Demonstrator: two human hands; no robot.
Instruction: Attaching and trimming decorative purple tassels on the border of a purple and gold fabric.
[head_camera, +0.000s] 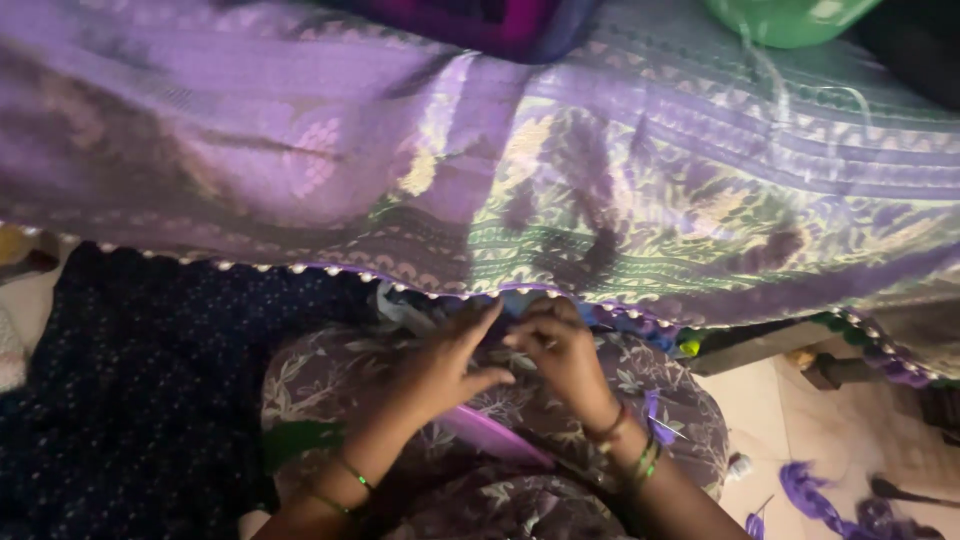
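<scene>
A wide purple and green woven cloth (560, 190) with a patterned border fills the upper half of our view, draped over a raised surface so that its lower edge hangs toward us. That edge is trimmed with a row of small pale beads (300, 268), and it dips lowest at the middle, where our hands meet it, seemingly pulled there to keep it within reach.

Below, at left, lies a dark blue dotted fabric (140, 400). Our lap is covered in a mauve leaf-print garment (660, 390), which serves as a rest for the forearms. A pale tiled floor (770, 410) shows at right, with purple thread bundles (815, 495) lying on it close by.

Our left hand (440, 365) sits just under the hem, its fingers spread and lifted, the forefinger touching the beaded edge as if steadying it. Our right hand (560, 350) is beside it, almost touching, fingers curled and pressed together at the tips against the hem; the picture is too blurred for us to tell whether they pinch a needle or thread. Both wrists wear thin bangles (640, 462).

A green round vessel (790, 18) peeks in at the top.
</scene>
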